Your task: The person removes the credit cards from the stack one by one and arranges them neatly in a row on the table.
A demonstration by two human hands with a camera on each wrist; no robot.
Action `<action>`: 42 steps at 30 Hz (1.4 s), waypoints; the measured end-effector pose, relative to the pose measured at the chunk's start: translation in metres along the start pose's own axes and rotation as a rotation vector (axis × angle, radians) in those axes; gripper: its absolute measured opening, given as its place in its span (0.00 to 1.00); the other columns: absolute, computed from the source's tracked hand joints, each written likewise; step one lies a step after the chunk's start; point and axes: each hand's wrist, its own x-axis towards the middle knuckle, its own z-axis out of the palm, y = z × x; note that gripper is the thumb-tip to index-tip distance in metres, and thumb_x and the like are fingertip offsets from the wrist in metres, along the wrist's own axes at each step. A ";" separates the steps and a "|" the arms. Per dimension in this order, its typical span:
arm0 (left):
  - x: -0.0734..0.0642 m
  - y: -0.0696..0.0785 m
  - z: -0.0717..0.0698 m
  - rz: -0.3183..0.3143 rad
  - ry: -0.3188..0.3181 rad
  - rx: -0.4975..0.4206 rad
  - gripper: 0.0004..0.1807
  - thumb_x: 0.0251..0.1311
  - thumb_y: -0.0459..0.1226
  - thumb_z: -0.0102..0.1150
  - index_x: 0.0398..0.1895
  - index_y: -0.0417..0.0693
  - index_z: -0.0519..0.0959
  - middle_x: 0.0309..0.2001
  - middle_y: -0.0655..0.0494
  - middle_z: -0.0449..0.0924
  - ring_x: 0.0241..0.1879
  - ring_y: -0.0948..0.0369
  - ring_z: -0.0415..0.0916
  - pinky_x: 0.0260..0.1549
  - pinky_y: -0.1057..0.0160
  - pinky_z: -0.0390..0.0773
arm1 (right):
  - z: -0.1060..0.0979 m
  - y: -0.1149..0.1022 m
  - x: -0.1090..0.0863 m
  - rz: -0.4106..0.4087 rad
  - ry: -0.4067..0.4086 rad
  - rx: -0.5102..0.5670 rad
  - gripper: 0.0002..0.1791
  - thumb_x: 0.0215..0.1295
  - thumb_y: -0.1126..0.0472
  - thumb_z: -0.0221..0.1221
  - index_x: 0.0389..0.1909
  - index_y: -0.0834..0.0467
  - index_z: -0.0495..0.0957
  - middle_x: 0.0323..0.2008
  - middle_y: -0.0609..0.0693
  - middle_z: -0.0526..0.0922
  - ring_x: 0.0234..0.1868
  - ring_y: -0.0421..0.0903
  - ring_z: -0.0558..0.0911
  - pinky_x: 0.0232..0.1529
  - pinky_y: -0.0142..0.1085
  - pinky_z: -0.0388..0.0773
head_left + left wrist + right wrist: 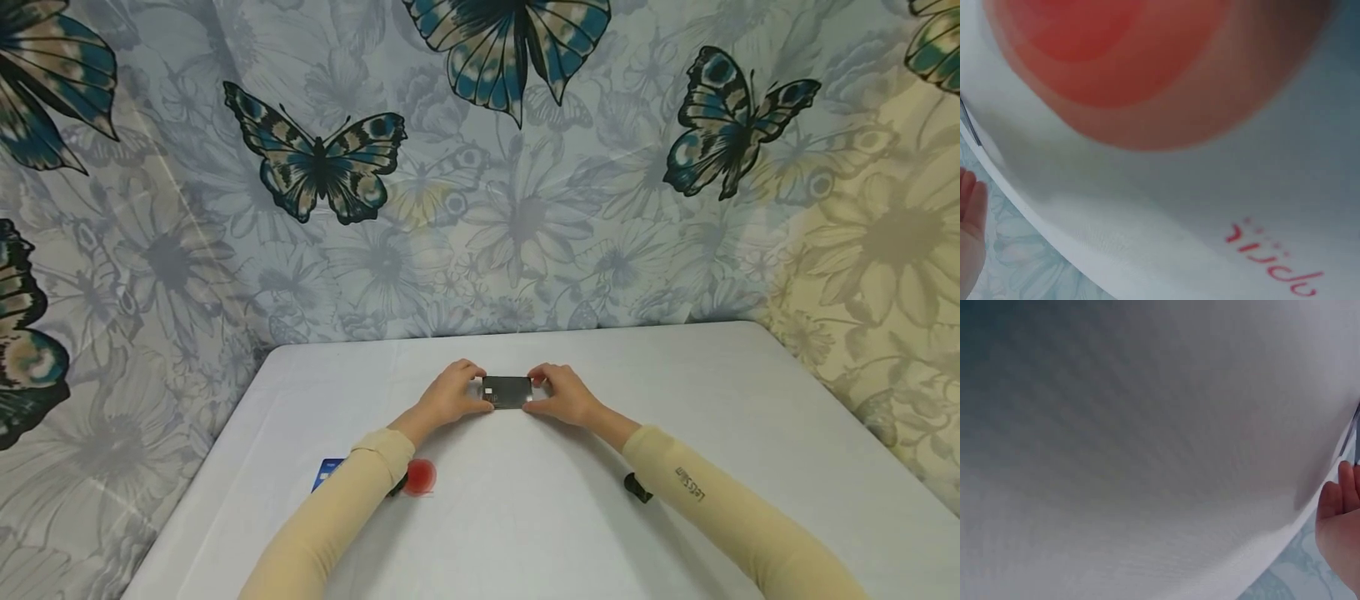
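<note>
White table (525, 517); dark card (508, 392) pinched between left fingers (476, 407), right fingers (540, 407)

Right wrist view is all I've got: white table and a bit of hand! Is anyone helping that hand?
Observer: Yes, the head view shows the right hand and left hand gripping opposite ends of a dark card.
Operator: Ooh! Is there anything red?
Observer: Yes, a red circle beside the left sleeve.
Operator: And anything blue on the table?
Observer: A blue card, partly hidden by that same sleeve.
</note>
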 end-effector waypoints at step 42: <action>-0.035 0.011 -0.004 0.106 0.153 -0.116 0.32 0.47 0.43 0.77 0.55 0.44 0.76 0.53 0.53 0.76 0.53 0.56 0.74 0.54 0.59 0.74 | -0.003 -0.020 -0.032 -0.097 0.091 0.076 0.32 0.51 0.63 0.73 0.57 0.61 0.72 0.39 0.49 0.79 0.44 0.50 0.76 0.48 0.46 0.76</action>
